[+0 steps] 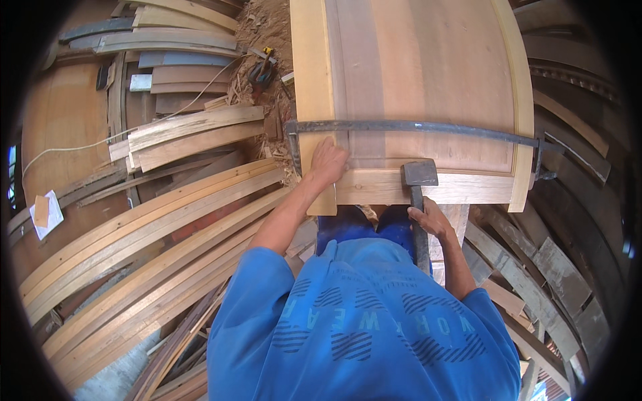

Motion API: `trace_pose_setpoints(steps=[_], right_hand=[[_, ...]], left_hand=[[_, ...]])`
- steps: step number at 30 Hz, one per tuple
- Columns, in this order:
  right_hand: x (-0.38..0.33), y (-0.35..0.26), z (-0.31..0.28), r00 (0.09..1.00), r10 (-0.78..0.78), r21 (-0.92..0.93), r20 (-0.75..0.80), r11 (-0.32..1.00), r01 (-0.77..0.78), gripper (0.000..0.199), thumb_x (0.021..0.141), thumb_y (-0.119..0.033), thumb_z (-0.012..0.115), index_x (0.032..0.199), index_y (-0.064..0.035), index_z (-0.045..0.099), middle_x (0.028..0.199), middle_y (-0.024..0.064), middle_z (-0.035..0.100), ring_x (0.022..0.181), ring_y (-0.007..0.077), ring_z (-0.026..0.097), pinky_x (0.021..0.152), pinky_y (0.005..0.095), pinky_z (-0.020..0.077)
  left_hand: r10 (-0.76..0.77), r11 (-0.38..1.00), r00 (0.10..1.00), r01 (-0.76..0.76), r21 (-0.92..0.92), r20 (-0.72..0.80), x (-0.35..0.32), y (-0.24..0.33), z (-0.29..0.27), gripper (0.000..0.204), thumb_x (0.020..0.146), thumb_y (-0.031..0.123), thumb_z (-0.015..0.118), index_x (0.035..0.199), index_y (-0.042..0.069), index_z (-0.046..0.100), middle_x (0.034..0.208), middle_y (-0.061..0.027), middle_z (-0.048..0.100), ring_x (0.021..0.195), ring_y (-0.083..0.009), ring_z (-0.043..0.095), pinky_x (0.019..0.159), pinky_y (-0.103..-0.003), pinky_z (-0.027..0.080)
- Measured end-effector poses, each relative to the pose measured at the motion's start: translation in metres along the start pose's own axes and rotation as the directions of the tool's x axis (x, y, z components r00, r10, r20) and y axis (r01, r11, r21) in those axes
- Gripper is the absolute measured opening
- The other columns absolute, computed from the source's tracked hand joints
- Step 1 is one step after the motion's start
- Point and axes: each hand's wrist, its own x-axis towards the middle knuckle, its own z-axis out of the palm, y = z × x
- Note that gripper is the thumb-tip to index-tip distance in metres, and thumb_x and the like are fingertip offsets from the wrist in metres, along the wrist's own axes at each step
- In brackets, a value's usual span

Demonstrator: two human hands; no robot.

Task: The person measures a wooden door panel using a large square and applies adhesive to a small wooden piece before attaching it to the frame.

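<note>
A wooden door panel (435,80) with pale framing lies in front of me. Across it runs a long metal bar clamp (414,125), its ends gripping the two side edges. My left hand (328,162) rests at the left stile (314,87), just below the clamp bar. Its fingers are curled against the wood, and whatever they may pinch is hidden. In my right hand (431,219) is a hammer (419,173), held by the handle. The dark, blocky head is over the bottom rail (468,187), while the handle points down toward my body.
Long wooden boards (154,234) are stacked at my left, with shorter planks (194,134) beyond them. A dark power tool (262,70) lies among shavings beside the panel. A pale cord (87,145) crosses the left side. More planks (528,281) lean and lie at right.
</note>
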Motion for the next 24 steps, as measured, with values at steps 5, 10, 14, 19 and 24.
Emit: trace_pose_setpoints(steps=[5, 10, 14, 19, 24], right_hand=[[-0.007, -0.029, -0.006, 0.999, 0.035, 0.090, 0.020, 0.995, -0.037, 0.033, 0.086, -0.025, 0.065, 0.100, 0.0037, 0.056, 0.083, 0.0100, 0.064, 0.075, 0.0183, 0.062, 0.069, 0.0340, 0.0519], [0.005, -0.019, -0.009, 0.997, -0.070, -0.027, -0.009, 0.997, 0.070, 0.038, 0.084, -0.027, 0.066, 0.106, 0.0036, 0.057, 0.086, 0.0120, 0.065, 0.081, 0.0218, 0.063, 0.076, 0.0367, 0.0515], [0.006, -0.025, -0.004, 0.967, -0.188, -0.347, -0.169, 0.930, 0.120, 0.045, 0.084, -0.031, 0.066, 0.111, 0.0042, 0.058, 0.094, 0.0202, 0.067, 0.089, 0.0333, 0.067, 0.081, 0.0428, 0.0510], [0.002, -0.074, -0.005, 0.882, -0.284, -0.581, -0.375, 0.814, 0.015, 0.041, 0.087, -0.031, 0.061, 0.112, 0.0012, 0.059, 0.101, 0.0245, 0.066, 0.095, 0.0403, 0.064, 0.082, 0.0498, 0.0490], [0.040, -0.116, 0.002, 0.890, -0.406, -0.631, -0.208, 0.751, 0.195, 0.032, 0.090, -0.026, 0.056, 0.107, 0.0001, 0.062, 0.097, 0.0237, 0.067, 0.094, 0.0410, 0.064, 0.082, 0.0492, 0.0497]], left_hand=[[-0.042, 0.999, 0.999, 0.043, 0.023, -0.012, 0.002, -0.003, 0.007, 0.014, 0.071, 0.015, 0.070, 0.083, 0.008, 0.072, 0.083, -0.0120, 0.070, 0.096, -0.0325, 0.056, 0.084, -0.044, 0.044], [-0.081, 0.993, 0.996, 0.079, 0.089, 0.024, 0.002, 0.007, 0.000, 0.020, 0.071, 0.019, 0.070, 0.089, 0.009, 0.072, 0.093, -0.0121, 0.070, 0.098, -0.0323, 0.056, 0.085, -0.046, 0.042], [-0.154, 0.984, 0.986, 0.160, 0.082, -0.069, -0.003, 0.016, 0.010, 0.023, 0.071, 0.021, 0.069, 0.091, 0.009, 0.070, 0.095, -0.0110, 0.069, 0.099, -0.0328, 0.056, 0.085, -0.048, 0.043], [-0.186, 0.981, 0.962, 0.192, 0.009, -0.200, -0.011, 0.016, 0.028, 0.022, 0.068, 0.017, 0.067, 0.088, 0.008, 0.069, 0.088, -0.0106, 0.067, 0.093, -0.0331, 0.056, 0.080, -0.048, 0.043], [-0.219, 0.975, 0.938, 0.218, -0.033, -0.270, -0.009, 0.015, 0.038, 0.022, 0.066, 0.011, 0.065, 0.087, 0.007, 0.069, 0.085, -0.0117, 0.067, 0.091, -0.0330, 0.056, 0.080, -0.048, 0.040]])
